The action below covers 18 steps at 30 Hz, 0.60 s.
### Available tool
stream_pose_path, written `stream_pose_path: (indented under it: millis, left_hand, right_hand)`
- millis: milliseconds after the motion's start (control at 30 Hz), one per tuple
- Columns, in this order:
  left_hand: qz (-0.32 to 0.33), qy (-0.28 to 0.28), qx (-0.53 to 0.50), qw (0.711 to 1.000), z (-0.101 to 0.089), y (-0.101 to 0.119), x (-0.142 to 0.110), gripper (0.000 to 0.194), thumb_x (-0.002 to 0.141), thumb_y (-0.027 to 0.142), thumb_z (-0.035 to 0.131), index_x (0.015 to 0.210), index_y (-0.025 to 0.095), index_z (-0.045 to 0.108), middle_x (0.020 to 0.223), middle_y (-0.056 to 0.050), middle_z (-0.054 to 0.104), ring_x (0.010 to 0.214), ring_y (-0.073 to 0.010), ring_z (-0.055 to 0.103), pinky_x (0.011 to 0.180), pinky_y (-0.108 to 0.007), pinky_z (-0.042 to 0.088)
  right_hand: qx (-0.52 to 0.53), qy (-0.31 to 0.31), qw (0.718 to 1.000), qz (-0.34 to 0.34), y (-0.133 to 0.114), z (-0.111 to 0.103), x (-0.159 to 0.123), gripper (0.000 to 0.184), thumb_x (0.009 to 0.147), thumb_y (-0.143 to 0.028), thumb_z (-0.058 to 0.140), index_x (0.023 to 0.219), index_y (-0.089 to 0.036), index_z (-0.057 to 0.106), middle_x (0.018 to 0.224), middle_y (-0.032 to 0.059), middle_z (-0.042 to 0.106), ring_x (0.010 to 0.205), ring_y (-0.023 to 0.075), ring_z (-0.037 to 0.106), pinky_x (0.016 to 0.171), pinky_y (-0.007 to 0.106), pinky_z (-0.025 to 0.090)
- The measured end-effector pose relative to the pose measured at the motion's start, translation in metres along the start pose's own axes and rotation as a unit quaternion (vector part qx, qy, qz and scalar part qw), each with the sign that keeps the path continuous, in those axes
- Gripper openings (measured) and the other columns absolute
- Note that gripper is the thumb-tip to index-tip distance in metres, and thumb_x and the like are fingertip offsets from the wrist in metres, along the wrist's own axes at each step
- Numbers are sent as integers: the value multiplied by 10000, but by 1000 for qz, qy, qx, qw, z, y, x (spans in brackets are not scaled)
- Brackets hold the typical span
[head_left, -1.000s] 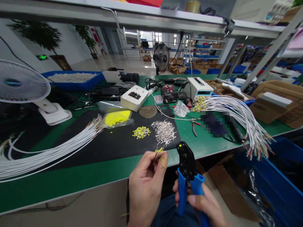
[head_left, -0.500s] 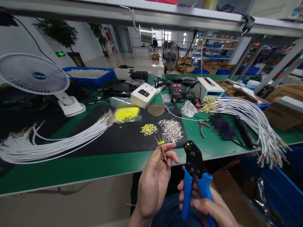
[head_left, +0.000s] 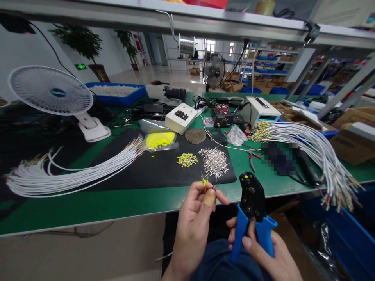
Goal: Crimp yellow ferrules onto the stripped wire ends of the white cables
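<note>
Between thumb and fingers, my left hand (head_left: pixel 195 218) pinches the thin wires (head_left: pixel 204 183) at the end of a cable, some tipped with yellow sleeves. A single dark wire end sticks out to the right beside the index finger. My right hand (head_left: pixel 263 249) is wrapped round the blue handles of a crimping tool (head_left: pixel 252 199), whose black head points up and whose handles are spread apart. Just beyond the left hand, on a black mat (head_left: pixel 164 177), lie a pile of bare metal terminals (head_left: pixel 213 162) and a smaller pile of yellow-sleeved terminals (head_left: pixel 186 159).
White cable bundles lie at left (head_left: pixel 76 177) and right (head_left: pixel 310 144). A clear bag of yellow sleeves (head_left: pixel 159 140), a white switch box (head_left: pixel 181 118), red-handled pliers (head_left: pixel 252 160) and a white fan (head_left: pixel 52 91) stand or lie across the green bench (head_left: pixel 131 207).
My left thumb has come up over the wires, closing the pinch, and one dark wire now stands apart from the rest. The crimping tool has shifted slightly right. The view has moved a little.
</note>
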<state>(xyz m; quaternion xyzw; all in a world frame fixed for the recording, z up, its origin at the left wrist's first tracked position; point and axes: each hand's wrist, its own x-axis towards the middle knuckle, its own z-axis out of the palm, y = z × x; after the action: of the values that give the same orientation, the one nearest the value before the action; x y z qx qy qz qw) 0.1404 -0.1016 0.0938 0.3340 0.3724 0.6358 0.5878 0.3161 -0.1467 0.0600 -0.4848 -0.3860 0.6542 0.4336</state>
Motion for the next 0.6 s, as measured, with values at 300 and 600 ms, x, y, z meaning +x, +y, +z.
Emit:
stream_pose_path:
  millis: [300,600]
  left_hand:
    - [69,19,203,977,-4,3,-9,154,1034,354,636,1004,206,665,890,-8,716,858,-130,668,809,-189,514]
    - [42,-56,246,967,-6,-12,-25,150,1015,351,647,975,212,688,828,-7,709,736,-128,660,697,-186,526]
  right_hand:
    - [-173,59,977,-108,-10,9,2,345,885,-550,742,852,-214,817,1142,142,786,1092,347,724,1050,469,537]
    - [-97,85,976,-176,-40,22,28,167,859,-427,833,922,-275,802,1243,42,743,1135,257,711,1024,366,544]
